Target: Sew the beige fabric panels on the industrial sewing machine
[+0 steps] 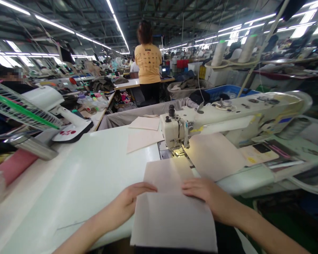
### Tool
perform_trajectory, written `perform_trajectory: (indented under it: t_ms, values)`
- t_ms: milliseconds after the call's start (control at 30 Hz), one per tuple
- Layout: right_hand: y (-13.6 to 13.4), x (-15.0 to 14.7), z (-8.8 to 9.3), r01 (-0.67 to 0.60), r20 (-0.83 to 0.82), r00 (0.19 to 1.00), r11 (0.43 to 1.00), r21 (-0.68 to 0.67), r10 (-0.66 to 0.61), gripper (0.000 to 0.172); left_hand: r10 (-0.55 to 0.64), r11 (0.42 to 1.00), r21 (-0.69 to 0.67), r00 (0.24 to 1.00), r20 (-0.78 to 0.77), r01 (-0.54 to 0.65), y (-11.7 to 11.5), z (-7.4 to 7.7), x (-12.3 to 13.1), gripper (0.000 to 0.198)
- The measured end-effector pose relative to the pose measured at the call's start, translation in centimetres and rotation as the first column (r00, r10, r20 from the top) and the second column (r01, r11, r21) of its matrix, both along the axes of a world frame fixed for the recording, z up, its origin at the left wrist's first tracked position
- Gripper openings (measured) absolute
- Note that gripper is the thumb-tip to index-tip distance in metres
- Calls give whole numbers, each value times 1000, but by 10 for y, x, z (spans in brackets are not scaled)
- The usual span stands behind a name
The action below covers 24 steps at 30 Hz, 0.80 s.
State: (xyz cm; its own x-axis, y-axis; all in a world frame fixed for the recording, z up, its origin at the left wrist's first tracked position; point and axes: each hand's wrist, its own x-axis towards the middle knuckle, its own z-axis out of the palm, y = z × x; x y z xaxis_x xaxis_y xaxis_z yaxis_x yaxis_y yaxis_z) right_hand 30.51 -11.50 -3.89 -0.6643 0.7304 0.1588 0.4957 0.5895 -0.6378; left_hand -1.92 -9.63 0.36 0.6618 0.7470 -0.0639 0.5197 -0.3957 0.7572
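Observation:
A pale pink fabric piece [173,220] lies in front of the needle, crossed by a fold or seam line. Its near part hangs over the table's front edge toward my lap. On its left edge my left hand [132,198] grips the cloth, fingers on top and pointing inward. My right hand [201,194] holds the opposite edge the same way, its thumb hidden. Just beyond the cloth stands the lit needle and presser foot area [178,152] of a white sewing machine [175,128]. The fabric's far edge lies close to the foot; whether it reaches under it I cannot tell.
More pale panels [144,135] lie left of the machine head, and another [214,157] lies under its arm. A phone [261,148] rests at right. On the left stand a white fan [42,100] and a metal flask [33,144]. A person in yellow [148,63] stands ahead.

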Motion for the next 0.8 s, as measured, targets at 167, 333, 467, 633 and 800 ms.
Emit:
perform_trajectory:
  t_ms: [167, 333, 467, 633, 800]
  values:
    - [26, -28, -21, 382, -442, 702, 818, -429, -559, 63, 428, 892, -127, 901, -72, -434, 18, 5, 19, 41]
    - [28, -46, -40, 591, -393, 530, 660, -464, -751, 74, 564, 825, 114, 795, -224, -553, 25, -13, 29, 36]
    - [28, -41, -33, 576, -276, 712, 762, -294, -645, 22, 561, 828, 158, 790, -249, -538, 22, -22, 26, 34]
    - [32, -41, -29, 507, -256, 792, 831, -229, -554, 18, 589, 808, 216, 759, -275, -549, 12, -21, 25, 32]
    - [35, -46, -24, 512, -231, 808, 840, -179, -541, 16, 603, 798, 265, 732, -317, -542, 8, -20, 30, 28]
